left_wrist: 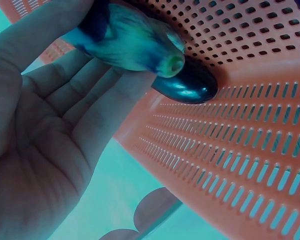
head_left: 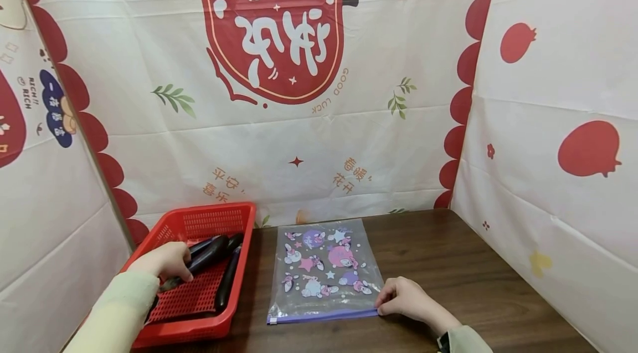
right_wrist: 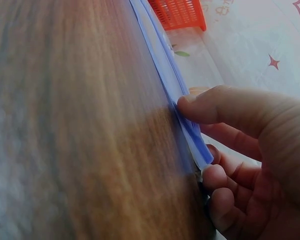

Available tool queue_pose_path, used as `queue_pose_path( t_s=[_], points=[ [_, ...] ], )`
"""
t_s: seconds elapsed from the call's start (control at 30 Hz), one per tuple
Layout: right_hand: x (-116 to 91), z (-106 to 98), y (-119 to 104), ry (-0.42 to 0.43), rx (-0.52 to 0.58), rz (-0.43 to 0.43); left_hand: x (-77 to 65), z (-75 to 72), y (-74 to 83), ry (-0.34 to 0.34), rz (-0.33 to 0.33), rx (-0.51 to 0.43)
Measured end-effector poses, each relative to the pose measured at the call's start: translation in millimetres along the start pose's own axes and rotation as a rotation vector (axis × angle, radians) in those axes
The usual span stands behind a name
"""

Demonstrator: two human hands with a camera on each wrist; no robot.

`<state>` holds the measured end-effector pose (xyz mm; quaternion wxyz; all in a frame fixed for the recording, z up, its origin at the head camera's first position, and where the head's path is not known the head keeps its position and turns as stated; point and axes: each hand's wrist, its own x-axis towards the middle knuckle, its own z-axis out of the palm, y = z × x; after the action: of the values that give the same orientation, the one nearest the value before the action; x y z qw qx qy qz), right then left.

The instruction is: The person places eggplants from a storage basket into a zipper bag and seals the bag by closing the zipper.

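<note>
At the left, my left hand (head_left: pixel 166 260) reaches into a red plastic basket (head_left: pixel 199 333) and grips a dark purple eggplant (head_left: pixel 208 256). The left wrist view shows its green stem end (left_wrist: pixel 140 42) between thumb and fingers, the rest of it hidden behind. My right hand (head_left: pixel 405 298) pinches the near right corner of a clear zip bag (head_left: pixel 319 272) printed with pink and purple cartoon figures. This bag lies flat on the table, its purple zip strip (head_left: pixel 324 317) toward me. A white slider (head_left: pixel 272 321) sits at the strip's left end.
Other eggplants (head_left: pixel 228 284) lie in the basket, along its right side, near edge and back. The brown wooden table (head_left: pixel 423 247) extends behind and right of the bag. Printed cloth walls (head_left: pixel 299 142) enclose it at the back and both sides.
</note>
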<state>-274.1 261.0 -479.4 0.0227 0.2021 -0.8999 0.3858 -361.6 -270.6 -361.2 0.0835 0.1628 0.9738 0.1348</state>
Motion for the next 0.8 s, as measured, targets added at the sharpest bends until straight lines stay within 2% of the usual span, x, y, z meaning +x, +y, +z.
queue_pose_path(
  t_s=[0.2,0.37,0.57,0.8],
  points=[
    [1.0,-1.8,-0.3,0.013,-0.006,0.006,-0.1,-9.8,6.7,0.008,0.031,0.043],
    [1.8,-1.9,1.5,0.013,0.014,0.000,-1.2,-11.2,7.3,0.009,0.046,0.066],
    [1.6,-1.0,4.7,-0.010,0.060,-0.003,-5.1,-9.4,8.2,0.010,0.019,0.020],
    [0.9,-1.1,4.9,0.000,0.053,-0.020,-8.3,-9.4,7.9,0.015,0.007,-0.006]
  ],
)
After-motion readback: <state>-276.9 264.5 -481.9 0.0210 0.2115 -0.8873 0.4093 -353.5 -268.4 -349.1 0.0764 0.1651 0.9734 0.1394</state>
